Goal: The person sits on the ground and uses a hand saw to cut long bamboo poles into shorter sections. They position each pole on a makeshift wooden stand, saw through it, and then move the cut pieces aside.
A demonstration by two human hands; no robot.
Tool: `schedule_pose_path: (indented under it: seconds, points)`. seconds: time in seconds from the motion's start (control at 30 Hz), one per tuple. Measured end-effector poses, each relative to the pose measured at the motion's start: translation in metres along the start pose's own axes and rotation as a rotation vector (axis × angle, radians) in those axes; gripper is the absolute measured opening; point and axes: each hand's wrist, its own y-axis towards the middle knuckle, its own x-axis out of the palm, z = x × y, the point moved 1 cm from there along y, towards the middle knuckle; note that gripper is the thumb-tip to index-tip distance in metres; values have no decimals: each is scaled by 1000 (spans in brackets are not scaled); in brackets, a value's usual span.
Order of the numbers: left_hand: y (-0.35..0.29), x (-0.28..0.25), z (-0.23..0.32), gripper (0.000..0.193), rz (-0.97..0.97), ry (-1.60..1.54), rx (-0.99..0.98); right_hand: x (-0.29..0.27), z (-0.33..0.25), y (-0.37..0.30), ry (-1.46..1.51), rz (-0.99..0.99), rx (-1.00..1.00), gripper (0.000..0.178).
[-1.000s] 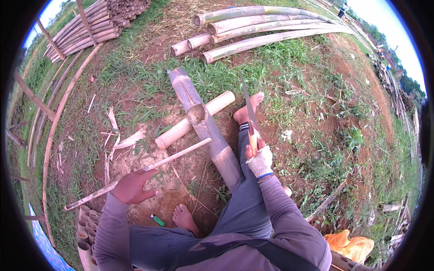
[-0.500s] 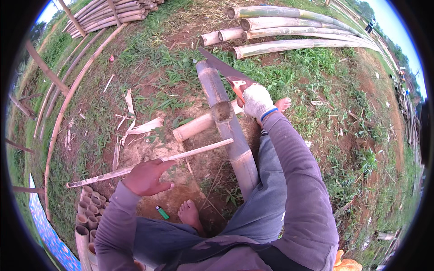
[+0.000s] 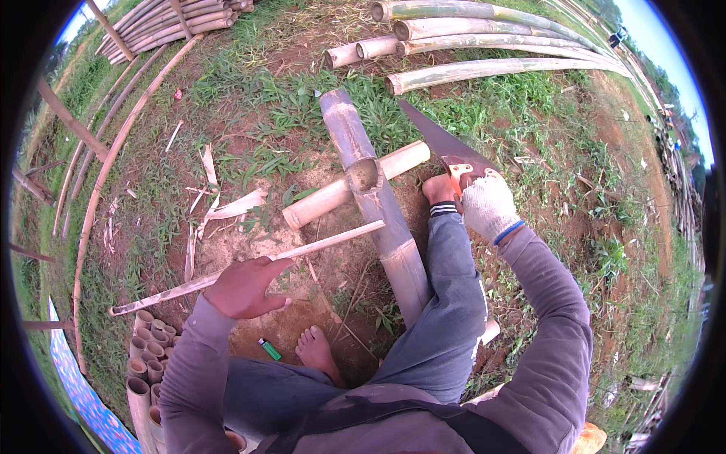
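Observation:
My gloved right hand (image 3: 490,206) grips a handsaw (image 3: 442,136) by its orange-and-brown handle. The blade points up and left, apart from the bamboo, to the right of the thick pole. My bare left hand (image 3: 248,287) is around a long, thin bamboo strip (image 3: 333,241), its thumb standing away from the strip. The strip's right end lies over a thick greyish bamboo pole (image 3: 378,212), which runs from my right leg away from me. An opening (image 3: 366,175) shows in the pole's upper side. Beneath it crosses a shorter, pale bamboo piece (image 3: 318,206).
Several short bamboo tubes (image 3: 138,386) stand at the lower left. A green lighter (image 3: 270,349) lies near my bare foot (image 3: 314,351). Long bamboo poles (image 3: 499,70) lie at the back right, more stacked at the back left (image 3: 174,26). Bamboo scraps (image 3: 238,206) litter the ground.
My right hand has moved right and nearer, carrying the saw from above the thick pole to beside it. The left hand and strip have barely shifted.

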Motion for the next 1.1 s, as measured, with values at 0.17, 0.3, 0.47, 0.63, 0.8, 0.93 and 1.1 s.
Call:
schedule_pose_path:
  seconds: [0.17,0.3,0.47,0.63,0.8,0.93,1.1]
  points:
    - [24,-2,18,75,-55,47,34,2,-4,-10,191,199,-66,37]
    - [22,-8,28,73,24,45,62,12,-30,55,101,239,-140,36]
    - [12,-9,10,74,-36,61,-86,12,-18,126,110,237,-109,30]
    - [18,-6,7,75,14,60,-63,8,22,91,34,77,35,23]
    - [24,-4,18,72,-14,57,-29,-7,54,-37,60,168,229,35]
    - [48,-4,35,74,-119,127,-27,-14,83,-123,166,317,271,35]
    - [65,-11,68,73,40,66,163,7,35,-78,211,305,107,47]
